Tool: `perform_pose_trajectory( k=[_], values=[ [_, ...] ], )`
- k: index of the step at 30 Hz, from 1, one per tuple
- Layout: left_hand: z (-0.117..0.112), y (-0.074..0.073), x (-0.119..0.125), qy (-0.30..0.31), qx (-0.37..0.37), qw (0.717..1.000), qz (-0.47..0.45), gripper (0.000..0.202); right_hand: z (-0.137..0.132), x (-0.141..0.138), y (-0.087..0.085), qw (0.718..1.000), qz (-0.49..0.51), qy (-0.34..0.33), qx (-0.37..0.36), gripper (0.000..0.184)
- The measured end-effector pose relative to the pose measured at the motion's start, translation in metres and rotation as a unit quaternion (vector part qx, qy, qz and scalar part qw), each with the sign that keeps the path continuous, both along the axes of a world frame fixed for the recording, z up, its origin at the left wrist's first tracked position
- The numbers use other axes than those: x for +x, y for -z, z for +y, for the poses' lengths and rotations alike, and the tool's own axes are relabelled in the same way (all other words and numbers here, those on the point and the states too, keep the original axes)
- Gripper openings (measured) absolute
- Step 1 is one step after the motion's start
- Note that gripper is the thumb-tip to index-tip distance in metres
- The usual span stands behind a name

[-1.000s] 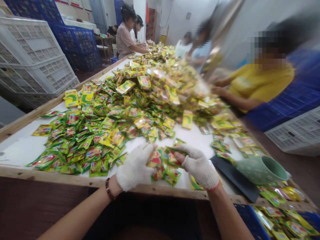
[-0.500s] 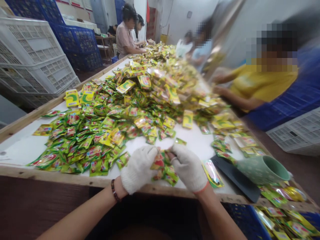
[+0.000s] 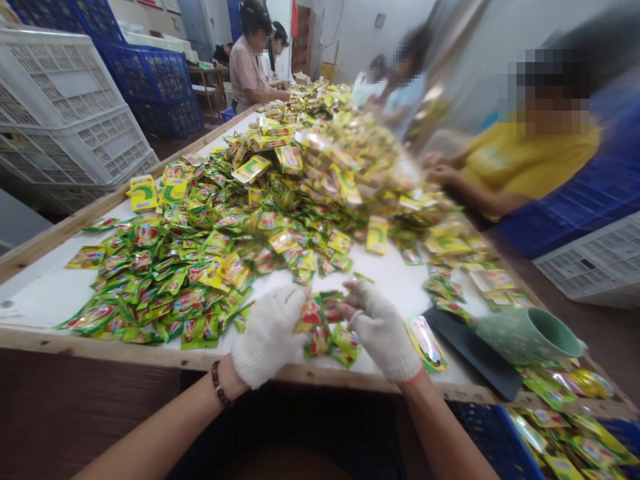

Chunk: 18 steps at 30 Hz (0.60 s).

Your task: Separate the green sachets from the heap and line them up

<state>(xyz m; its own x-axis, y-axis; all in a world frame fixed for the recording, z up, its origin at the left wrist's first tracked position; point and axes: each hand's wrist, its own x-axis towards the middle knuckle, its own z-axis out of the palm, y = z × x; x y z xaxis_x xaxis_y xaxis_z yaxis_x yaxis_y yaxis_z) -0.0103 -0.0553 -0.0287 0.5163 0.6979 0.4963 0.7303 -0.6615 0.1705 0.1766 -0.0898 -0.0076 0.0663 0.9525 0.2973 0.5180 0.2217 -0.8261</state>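
Gloved hands gathering sachets at a sorting table

Head view: hands in white knit gloves work at the table's (image 3: 150, 357) near edge. Left hand (image 3: 270, 333) and right hand (image 3: 381, 330) each have fingers closed on a small bunch of green sachets (image 3: 320, 313) between them. Gathering seems underway; squaring the bunch likely comes next. Beyond lies the big sachet pile (image 3: 225, 233); right of the bunch, a green mug (image 3: 525, 333) on a dark board (image 3: 465, 347).
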Motion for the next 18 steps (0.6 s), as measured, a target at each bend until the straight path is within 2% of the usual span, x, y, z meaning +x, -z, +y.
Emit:
perform_pose_trajectory(
  k=[2, 5, 8, 10, 12, 14, 16, 18],
  values=[
    [-0.001, -0.001, 0.0, -0.02, 0.025, 0.999, 0.007, 0.052, -0.004, 0.001, -0.003, 0.997, 0.068, -0.003, -0.048, 0.031],
    [-0.005, 0.0, 0.002, -0.018, 0.055, 0.998, -0.005, 0.055, -0.008, -0.003, -0.005, 0.982, 0.106, -0.077, -0.138, 0.034],
    [-0.012, 0.007, 0.006, -0.001, 0.08, 0.996, -0.036, 0.056, -0.006, -0.009, -0.003, 0.962, 0.102, -0.166, -0.193, 0.037],
    [-0.017, 0.011, 0.007, -0.007, 0.087, 0.995, -0.055, 0.059, -0.001, -0.013, -0.003, 0.955, 0.078, -0.199, -0.207, 0.036],
    [-0.019, 0.013, 0.005, -0.023, 0.083, 0.994, -0.073, 0.059, 0.002, -0.017, -0.005, 0.959, 0.069, -0.192, -0.195, 0.029],
    [-0.019, 0.011, 0.001, -0.05, 0.074, 0.992, -0.084, 0.053, 0.002, -0.023, -0.01, 0.977, 0.086, -0.133, -0.14, 0.018],
    [-0.017, 0.009, -0.003, -0.074, 0.068, 0.991, -0.085, 0.05, 0.0, -0.027, -0.013, 0.985, 0.116, -0.087, -0.089, 0.023],
    [-0.014, 0.008, -0.004, -0.08, 0.066, 0.991, -0.083, 0.05, -0.002, -0.028, -0.014, 0.979, 0.147, -0.101, -0.1, 0.031]
  ],
)
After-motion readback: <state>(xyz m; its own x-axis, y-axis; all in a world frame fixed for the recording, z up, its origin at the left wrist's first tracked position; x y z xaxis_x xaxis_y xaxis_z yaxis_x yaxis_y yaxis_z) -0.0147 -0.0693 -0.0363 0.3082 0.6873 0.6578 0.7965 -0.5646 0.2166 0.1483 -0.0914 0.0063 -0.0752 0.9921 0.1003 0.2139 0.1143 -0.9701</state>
